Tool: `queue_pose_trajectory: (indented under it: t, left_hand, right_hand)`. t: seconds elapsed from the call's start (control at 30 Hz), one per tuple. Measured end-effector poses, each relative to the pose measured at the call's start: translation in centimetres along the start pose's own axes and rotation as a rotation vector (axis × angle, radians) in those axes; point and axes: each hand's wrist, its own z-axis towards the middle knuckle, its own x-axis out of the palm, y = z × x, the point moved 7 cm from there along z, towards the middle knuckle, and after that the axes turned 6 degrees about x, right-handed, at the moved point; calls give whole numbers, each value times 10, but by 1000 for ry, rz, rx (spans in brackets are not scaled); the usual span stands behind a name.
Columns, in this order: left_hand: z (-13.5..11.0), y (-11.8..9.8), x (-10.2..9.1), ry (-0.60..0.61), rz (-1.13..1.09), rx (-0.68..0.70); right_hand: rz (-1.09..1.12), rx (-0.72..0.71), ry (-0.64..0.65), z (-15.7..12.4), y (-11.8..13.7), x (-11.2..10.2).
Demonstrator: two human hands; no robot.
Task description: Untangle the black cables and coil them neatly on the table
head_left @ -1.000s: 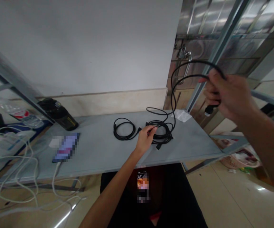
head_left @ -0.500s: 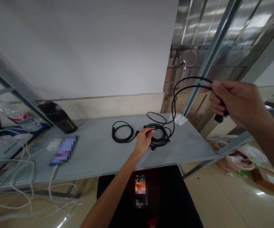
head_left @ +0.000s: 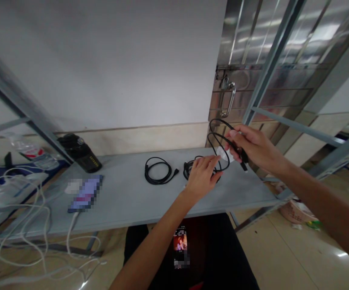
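My right hand (head_left: 251, 146) is raised over the right end of the table and closed around a doubled black cable (head_left: 215, 133), whose connector ends stick out below the fingers. The cable loops down toward a tangled black coil (head_left: 188, 169) on the tabletop. My left hand (head_left: 203, 174) lies over that coil with its fingers stretched forward and the thumb apart, hiding most of it. Whether its fingertips touch the hanging loop I cannot tell. Left of this hand rests a separate, neatly wound black cable (head_left: 158, 172), its plug (head_left: 176, 171) pointing right.
On the grey table (head_left: 126, 197) are a phone (head_left: 86, 194) and a black bottle (head_left: 82, 153). White cords (head_left: 41, 225) tangle at the left, near a clear plastic bottle (head_left: 38, 155). White paper (head_left: 223, 152) lies behind my hands. Another phone (head_left: 180, 247) rests on my lap.
My right hand has come down and leftward with the cable, so the loop hangs lower. My left hand has let go of the plug end and shifted right over the tangled coil.
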Motion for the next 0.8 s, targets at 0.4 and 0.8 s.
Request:
queue_pose_trajectory:
  t: [0.4, 0.8]
  left_hand:
    - [21, -26, -16, -82, -1008, -419]
    - [19, 113, -55, -683, -1206, -723]
  right_hand:
    - [125, 110, 69, 15, -50, 23]
    - [31, -222, -328, -41, 65, -75]
